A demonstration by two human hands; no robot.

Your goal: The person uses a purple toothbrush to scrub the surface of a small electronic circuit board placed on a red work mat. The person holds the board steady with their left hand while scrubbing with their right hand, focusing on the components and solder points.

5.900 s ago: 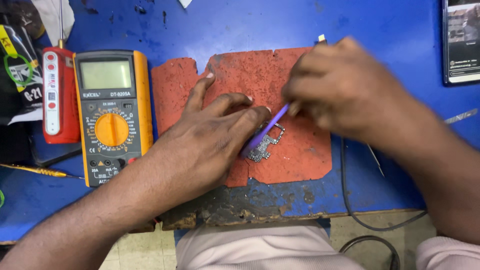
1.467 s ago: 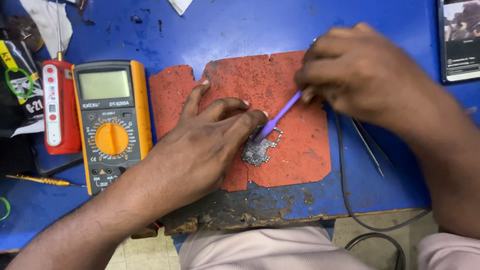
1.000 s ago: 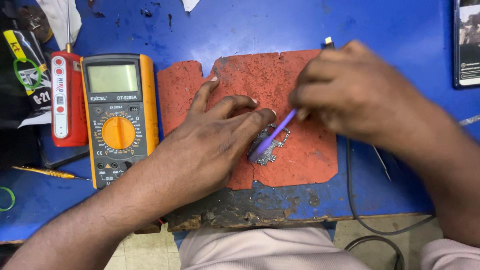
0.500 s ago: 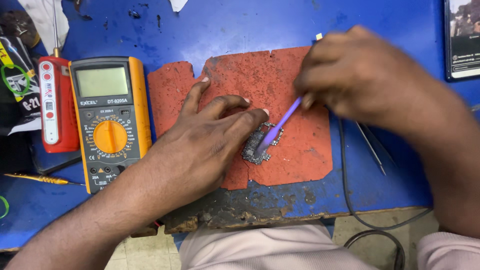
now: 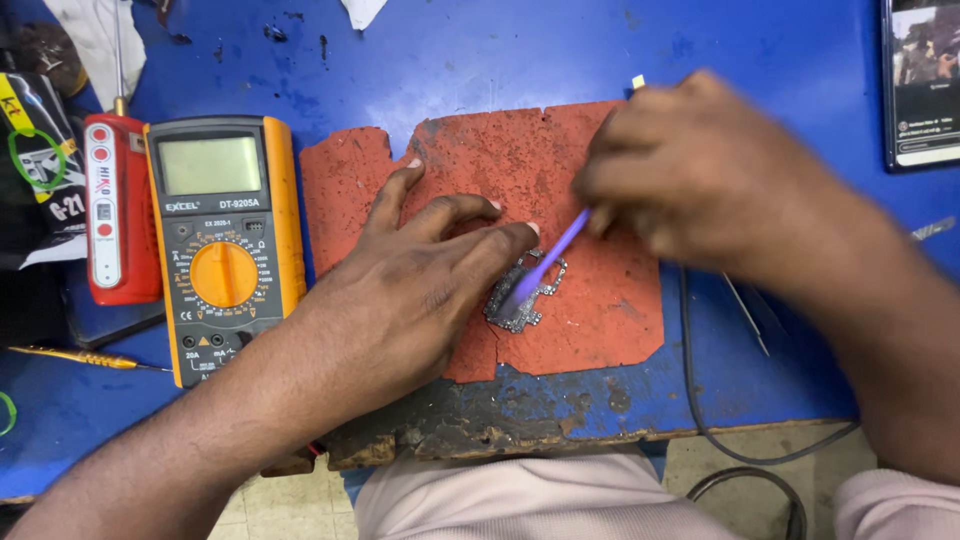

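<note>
Far left on the blue table (image 5: 620, 50): a red pen-shaped tester (image 5: 115, 215), beside it a yellow-and-grey multimeter (image 5: 222, 245) lying flat, a thin yellow-handled tool (image 5: 75, 357) below them.

Left hand (image 5: 410, 300) lies palm down on the red mat (image 5: 480, 160), fingers spread, thumb out to the side, forefinger and middle fingertip pressing the edge of a small metal part (image 5: 522, 300). It pins the part, does not pinch it.

The small metal part sits on the mat's lower middle, just beside the left fingertips, close to the table's worn front edge. It looks like a thin, flat, silvery frame or shield with a toothed outline. Judged: very light, thin enough to bend, slides easily on the mat if not held down, sharp little edges. Best held by pressing flat from above at one edge, or pinching by its outer rim; not by the middle, where it would likely flex.

A purple thin tool (image 5: 550, 258) has its tip on the part. Right hand (image 5: 690, 175) is closed around the tool's upper end in a pen grip; motion blur, finger detail unclear.

A black cable (image 5: 690, 370) hangs off the table edge, tweezers (image 5: 745, 315) lie right of the mat, a phone (image 5: 920, 80) is at the top right.
</note>
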